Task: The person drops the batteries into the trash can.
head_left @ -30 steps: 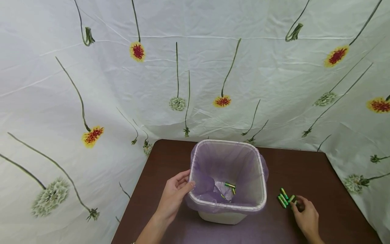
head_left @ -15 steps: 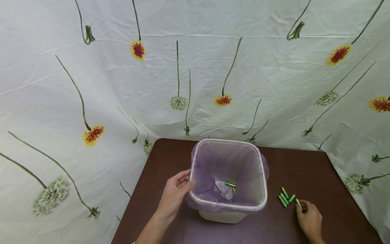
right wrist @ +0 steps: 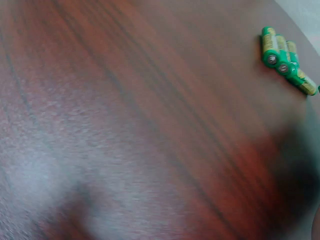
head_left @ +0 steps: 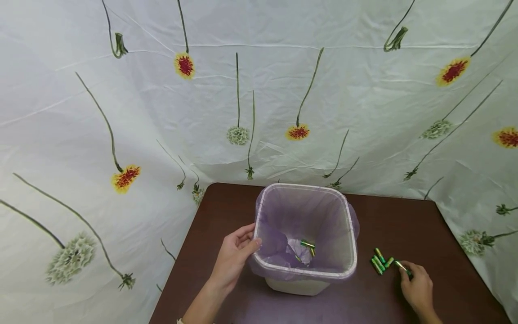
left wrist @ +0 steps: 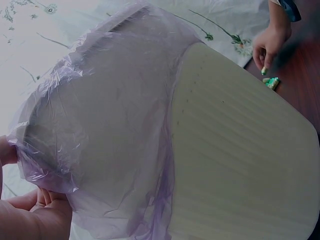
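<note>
When viewed from above, found right grip (head_left: 419, 286) clamped on battery (head_left: 401, 266), near four batteries (head_left: 379, 263) lying on bench (head_left: 404, 222). Found left grip (head_left: 231, 260) clamped on rim of bin (left wrist: 235, 145), over thin liner (left wrist: 117, 105). Noted loose batteries (head_left: 307, 244) inside bin. Judged battery in right grip, by appearance, as light, stiff and smooth, prone to roll or slip; rated as best held across mid-barrel, between thumb and fingertips.

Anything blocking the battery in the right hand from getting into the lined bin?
Yes: the right wall of the bin. The battery in the right hand looks lower than the rim, so it likely needs lifting over. Four loose batteries lie on the table between, likely easy to clear. No lid covers the mouth.
</note>
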Tool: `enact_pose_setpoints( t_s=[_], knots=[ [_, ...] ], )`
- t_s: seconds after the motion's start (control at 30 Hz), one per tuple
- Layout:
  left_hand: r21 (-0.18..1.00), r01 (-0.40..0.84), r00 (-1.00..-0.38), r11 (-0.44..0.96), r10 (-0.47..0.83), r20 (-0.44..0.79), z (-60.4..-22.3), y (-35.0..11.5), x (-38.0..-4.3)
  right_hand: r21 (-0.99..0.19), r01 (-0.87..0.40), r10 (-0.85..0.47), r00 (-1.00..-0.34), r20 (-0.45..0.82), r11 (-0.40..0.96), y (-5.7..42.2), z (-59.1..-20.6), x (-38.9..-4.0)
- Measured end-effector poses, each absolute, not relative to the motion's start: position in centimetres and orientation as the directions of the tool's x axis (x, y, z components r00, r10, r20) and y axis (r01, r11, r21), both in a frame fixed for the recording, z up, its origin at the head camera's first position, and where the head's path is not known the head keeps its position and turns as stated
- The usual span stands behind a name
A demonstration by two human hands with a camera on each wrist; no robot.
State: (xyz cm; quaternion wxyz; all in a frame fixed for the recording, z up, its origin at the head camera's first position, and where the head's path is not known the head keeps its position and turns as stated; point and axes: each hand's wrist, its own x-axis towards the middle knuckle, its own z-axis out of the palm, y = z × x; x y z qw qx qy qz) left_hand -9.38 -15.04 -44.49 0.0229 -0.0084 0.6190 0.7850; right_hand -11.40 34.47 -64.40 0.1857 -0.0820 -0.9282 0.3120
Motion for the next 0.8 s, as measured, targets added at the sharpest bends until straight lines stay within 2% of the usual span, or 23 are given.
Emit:
enact_pose_setpoints(
  t_s=[0.4, 0.63, 0.8],
  knots=[
    [0.971, -0.034, -0.999, -0.236, 0.039, -0.026, -44.5, -14.8, -9.4, -0.559, -0.153, 0.133, -0.889, 0.438, 0.815, 33.7, -60.4, -12.9],
    [0.971, -0.025, -1.0, -0.239, 0.018, -0.021, -44.2, -14.7, -9.3, -0.561, -0.324, 0.054, -0.831, 0.553, 0.761, 31.6, -57.3, -14.8],
    [0.969, -0.03, -1.0, -0.245, 0.013, -0.028, -44.2, -14.6, -9.6, -0.546, -0.395, 0.005, -0.807, 0.59, 0.739, 30.1, -55.2, -16.0]
  ],
)
